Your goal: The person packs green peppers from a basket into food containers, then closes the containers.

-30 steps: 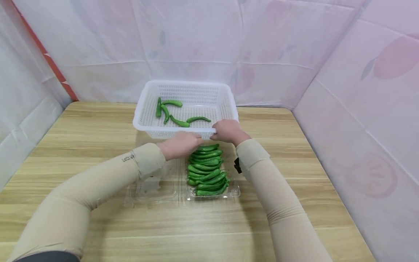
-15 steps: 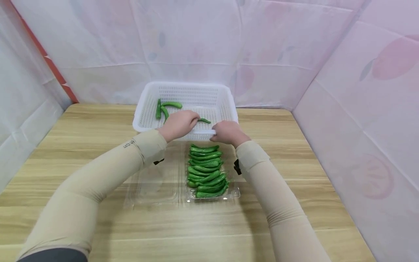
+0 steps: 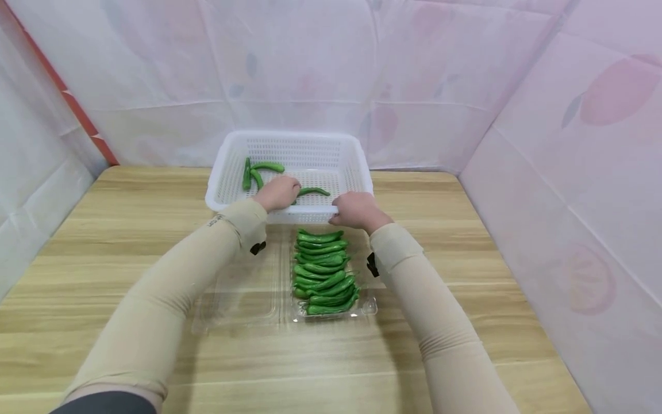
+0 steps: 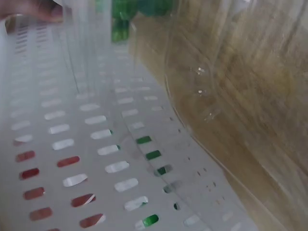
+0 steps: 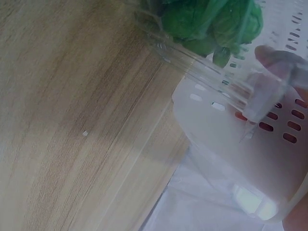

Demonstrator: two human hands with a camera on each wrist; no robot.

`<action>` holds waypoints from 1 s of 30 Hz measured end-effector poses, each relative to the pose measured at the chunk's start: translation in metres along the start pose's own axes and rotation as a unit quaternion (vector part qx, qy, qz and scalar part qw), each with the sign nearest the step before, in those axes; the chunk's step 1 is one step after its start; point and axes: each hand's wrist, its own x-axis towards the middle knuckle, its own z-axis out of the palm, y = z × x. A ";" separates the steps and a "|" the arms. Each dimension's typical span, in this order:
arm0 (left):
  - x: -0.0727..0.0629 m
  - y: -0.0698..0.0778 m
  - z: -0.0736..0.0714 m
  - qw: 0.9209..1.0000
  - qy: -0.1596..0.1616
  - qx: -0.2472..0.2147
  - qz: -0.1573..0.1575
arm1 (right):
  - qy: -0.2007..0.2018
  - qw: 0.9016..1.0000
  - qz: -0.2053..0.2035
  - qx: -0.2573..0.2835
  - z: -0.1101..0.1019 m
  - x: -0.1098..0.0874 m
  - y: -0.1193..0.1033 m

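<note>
In the head view my left hand (image 3: 279, 192) reaches over the front rim into a white slotted plastic basket (image 3: 289, 215). Its fingertips are hidden, so whether they pinch a green chili pepper cannot be seen. One chili pepper (image 3: 315, 191) lies just right of the hand, and several more, including a curved one (image 3: 268, 166), are at the basket's left. My right hand (image 3: 357, 210) grips the front rim near the right corner. Below the basket, a clear plastic clamshell box (image 3: 368, 305) holds a row of chili peppers (image 3: 323, 267). The right wrist view shows fingers (image 5: 269, 91) against the basket wall.
The clamshell's clear lid (image 3: 243, 293) lies flat to the left of its filled half. Everything stands on a wood-grain table (image 3: 439, 241). Printed sheets (image 3: 310, 69) wall off the back and sides, with the basket close to the back one.
My left hand has moved from above the box, up over the basket's rim and down inside among the peppers. My right hand keeps its grip on the rim.
</note>
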 end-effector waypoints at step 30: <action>0.059 -0.042 0.025 0.990 -0.138 0.035 -0.001 | -0.005 1.000 0.003 0.001 -0.003 -0.009 0.001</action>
